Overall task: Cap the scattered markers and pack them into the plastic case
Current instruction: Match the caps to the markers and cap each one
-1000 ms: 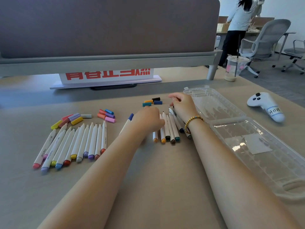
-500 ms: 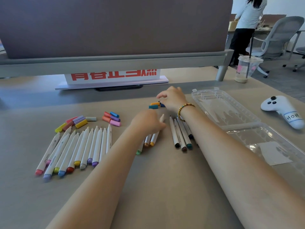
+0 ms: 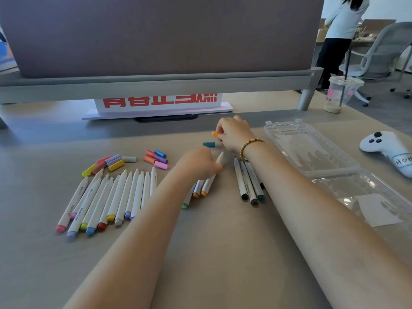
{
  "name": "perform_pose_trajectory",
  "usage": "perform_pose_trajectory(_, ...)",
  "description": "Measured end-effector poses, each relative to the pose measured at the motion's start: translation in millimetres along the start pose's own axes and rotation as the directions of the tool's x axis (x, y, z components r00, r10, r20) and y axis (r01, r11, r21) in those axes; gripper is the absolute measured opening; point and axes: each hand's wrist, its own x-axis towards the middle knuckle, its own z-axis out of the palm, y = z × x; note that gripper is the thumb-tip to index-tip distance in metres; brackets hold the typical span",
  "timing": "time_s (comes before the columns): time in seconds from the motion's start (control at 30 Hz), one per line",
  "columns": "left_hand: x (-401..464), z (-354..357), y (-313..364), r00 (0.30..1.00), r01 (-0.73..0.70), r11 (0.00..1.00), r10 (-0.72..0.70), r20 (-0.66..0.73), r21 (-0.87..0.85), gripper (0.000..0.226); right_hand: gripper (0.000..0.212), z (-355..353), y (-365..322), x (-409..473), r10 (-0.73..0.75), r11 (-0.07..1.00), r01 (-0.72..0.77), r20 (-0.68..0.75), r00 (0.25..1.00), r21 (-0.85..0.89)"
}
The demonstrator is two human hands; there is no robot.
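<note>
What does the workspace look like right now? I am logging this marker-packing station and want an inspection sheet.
Surface: tan table.
Job's things: uncapped markers in a row at left; three more by the right forearm; loose caps beyond them; clear plastic case lies open, no markers in it.
Clutter: game controller; lidded drink cup.
Grippers: left hand holds a marker; right hand fingers pinch an orange cap.
Cables: nothing seen.
Surroundings: desk divider; office chair; a person standing.

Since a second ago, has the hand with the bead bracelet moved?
Yes. The right hand went farther from the person, off the uncapped markers to the loose caps, now pinching an orange cap.
</note>
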Motion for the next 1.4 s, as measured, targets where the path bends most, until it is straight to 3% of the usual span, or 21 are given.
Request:
perform_pose_trajectory(0.07,-2.8,-2.2,0.7,0.996,-0.034,0.997,0.028,-0.086,-0.071,0.020,0.012,-9.5,3.4,-11.4,0.103,0.946,-0.080,-0.058,0.993,0.314)
perform_pose_trajectory(0.17,-6.7,-4.8,4.1,0.977,-0.094,0.983,0.061,-0.203,-0.156,0.024,0.037,-24.8,11.8,-36.9,0.172,0.774,-0.088,-0.074,0.982,0.627)
perform_pose_trajectory(0.23,-9.4,-3.0,7.5,0.974,-0.120,0.968,0.072,-0.213,-0.222,0.022,0.034,-33.9,16.5,-53.2,0.206,0.708,-0.089,-0.084,0.975,0.701)
perform_pose_trajectory(0.33,-13.6,-1.1,14.5,0.985,-0.126,0.906,0.065,-0.160,-0.404,0.021,0.016,-40.3,22.7,-68.3,0.314,0.513,-0.125,-0.050,0.948,0.849)
perform_pose_trajectory(0.43,-18.9,-6.2,21.8,0.999,-0.035,0.742,0.041,-0.007,-0.670,0.019,0.009,-44.0,29.8,-74.9,0.360,0.361,-0.196,0.058,0.931,0.912)
perform_pose_trajectory(0.6,-26.0,-6.2,18.9,0.983,0.003,0.753,0.119,0.142,-0.658,0.022,0.010,-41.5,35.6,-79.2,0.357,0.237,-0.252,0.157,0.921,0.938)
perform_pose_trajectory(0.8,-26.0,-7.4,19.7,0.976,0.005,0.754,0.138,0.166,-0.657,0.018,0.013,-42.4,36.0,-81.3,0.349,0.220,-0.284,0.197,0.916,0.933)
perform_pose_trajectory(1.03,-24.5,-5.1,20.1,0.976,0.010,0.760,0.134,0.172,-0.650,0.021,0.013,-40.5,35.6,-80.9,0.302,0.307,-0.304,0.211,0.930,0.902)
perform_pose_trajectory(1.3,-23.4,-2.5,19.4,0.984,0.005,0.716,0.121,0.131,-0.698,0.024,0.017,-43.0,27.3,-79.9,0.181,0.434,-0.246,0.184,0.966,0.867)
perform_pose_trajectory(1.4,-24.6,2.0,23.3,0.986,0.070,0.679,0.066,0.156,-0.731,0.025,0.020,-45.1,22.4,-82.3,0.243,0.563,-0.227,0.104,0.965,0.794)
